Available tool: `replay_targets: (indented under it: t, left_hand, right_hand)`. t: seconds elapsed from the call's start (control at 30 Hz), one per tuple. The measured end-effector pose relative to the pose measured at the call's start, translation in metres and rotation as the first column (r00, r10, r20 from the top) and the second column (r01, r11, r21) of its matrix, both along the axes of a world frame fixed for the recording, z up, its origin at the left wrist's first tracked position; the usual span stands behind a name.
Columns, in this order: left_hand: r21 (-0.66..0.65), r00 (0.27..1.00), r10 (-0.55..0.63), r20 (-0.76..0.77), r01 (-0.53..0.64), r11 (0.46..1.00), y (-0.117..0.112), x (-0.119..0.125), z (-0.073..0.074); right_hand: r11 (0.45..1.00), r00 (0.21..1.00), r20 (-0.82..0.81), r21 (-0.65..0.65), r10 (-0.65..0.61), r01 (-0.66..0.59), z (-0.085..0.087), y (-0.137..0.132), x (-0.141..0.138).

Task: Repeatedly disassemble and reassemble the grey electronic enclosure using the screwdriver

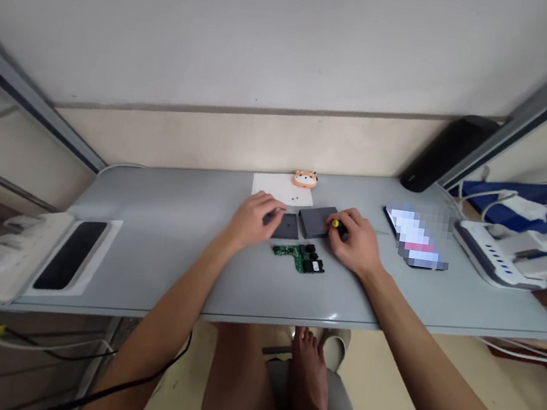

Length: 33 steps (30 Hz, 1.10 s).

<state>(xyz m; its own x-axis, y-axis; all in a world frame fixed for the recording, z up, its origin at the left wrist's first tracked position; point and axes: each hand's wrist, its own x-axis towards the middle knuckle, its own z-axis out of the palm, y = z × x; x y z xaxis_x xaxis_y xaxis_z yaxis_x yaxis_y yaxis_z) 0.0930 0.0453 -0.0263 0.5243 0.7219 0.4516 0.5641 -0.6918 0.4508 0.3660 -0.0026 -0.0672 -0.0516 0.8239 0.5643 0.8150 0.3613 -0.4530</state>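
My right hand [355, 241] is closed around a screwdriver [336, 225] with a black handle and a yellow end; its thin shaft points right. The fingers of that hand also rest by the right edge of a dark grey box-like casing [316, 221]. My left hand [254, 220] is pinched over a flat dark grey panel [291, 226] with a small hole; whatever lies between its fingertips is too small to make out. In front of both dark pieces lies a green circuit board [301, 257] with black parts on it.
Behind the pieces, a white paper [270, 188] bears tiny dark screws [295, 198] and an orange animal-faced case [305, 179]. A lit phone [413, 237] and a white power strip [499, 255] lie right. At left are a dark phone [71, 254] and another power strip [14, 258].
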Motion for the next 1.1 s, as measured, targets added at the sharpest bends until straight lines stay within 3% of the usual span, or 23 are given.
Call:
replay_targets:
  t: [0.07, 0.2, 0.6, 0.83, 1.1]
  left_hand:
    - [-0.086, 0.995, 0.09, -0.038, -0.093, 0.992, 0.01, -0.012, -0.001]
    - [-0.203, 0.991, 0.104, -0.089, -0.12, 0.972, 0.02, -0.026, -0.009]
    - [-0.192, 0.983, 0.173, -0.069, -0.183, 0.964, 0.027, -0.033, -0.008]
    - [-0.203, 0.977, 0.199, -0.08, -0.212, 0.956, 0.027, -0.04, 0.006]
    - [-0.357, 0.966, 0.155, -0.205, -0.221, 0.907, 0.016, -0.05, 0.023]
  right_hand:
    - [1.0, 1.0, 0.002, -0.006, 0.015, -0.015, 0.0, 0.0, -0.001]
    - [0.999, 0.999, -0.016, 0.006, 0.038, -0.037, -0.001, 0.0, -0.003]
    - [0.995, 0.996, -0.013, 0.032, 0.093, -0.093, -0.002, 0.001, -0.006]
    - [0.987, 0.984, 0.078, 0.011, 0.161, -0.162, -0.004, 0.002, -0.005]
    - [0.99, 0.984, 0.104, 0.007, 0.141, -0.143, -0.004, 0.0, -0.005]
